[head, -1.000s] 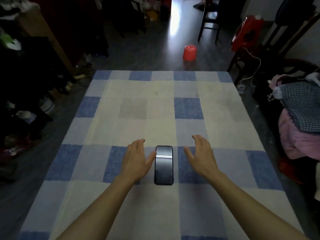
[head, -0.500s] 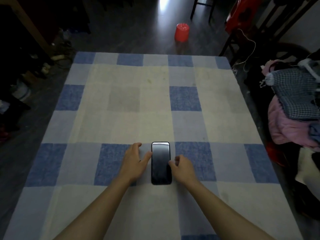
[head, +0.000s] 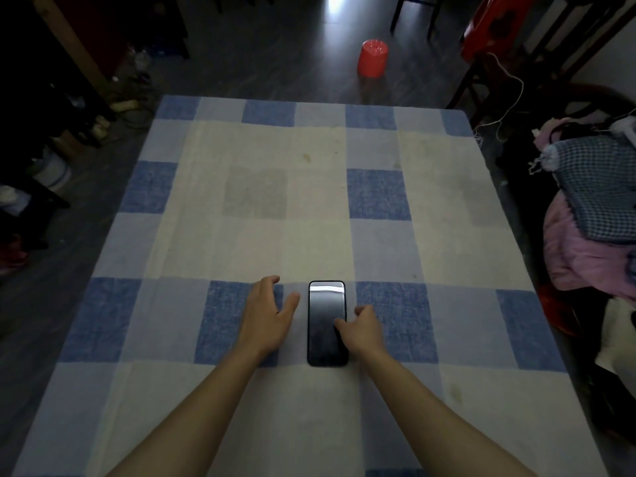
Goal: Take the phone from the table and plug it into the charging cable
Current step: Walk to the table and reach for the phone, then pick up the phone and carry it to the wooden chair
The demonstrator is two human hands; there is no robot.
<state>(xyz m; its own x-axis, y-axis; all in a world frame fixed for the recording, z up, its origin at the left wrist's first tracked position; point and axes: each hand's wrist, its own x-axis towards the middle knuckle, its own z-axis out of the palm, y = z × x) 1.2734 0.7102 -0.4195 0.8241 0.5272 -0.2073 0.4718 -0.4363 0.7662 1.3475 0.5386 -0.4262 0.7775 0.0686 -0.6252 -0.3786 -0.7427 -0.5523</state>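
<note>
A red bucket [head: 374, 58] is sitting on the floor beyond the worktop [head: 309, 208], with clothes [head: 595, 215] piled to the right. A phone [head: 326, 321] is lying face up on the checked cloth. The right hand [head: 361, 330], fingers curled, is touching its right edge; the left hand [head: 266, 318] is resting open just beside it.

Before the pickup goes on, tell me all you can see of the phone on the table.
The phone is a slim black slab with rounded corners and a glossy dark screen, which catches a pale glare at its far end. It lies flat, screen up, lengthwise away from the person, on the blue and cream checked tablecloth near the table's near edge. The right hand has its thumb on the phone's right edge; the left hand is open beside it, apart. No cable is plugged in that I can see.
</note>
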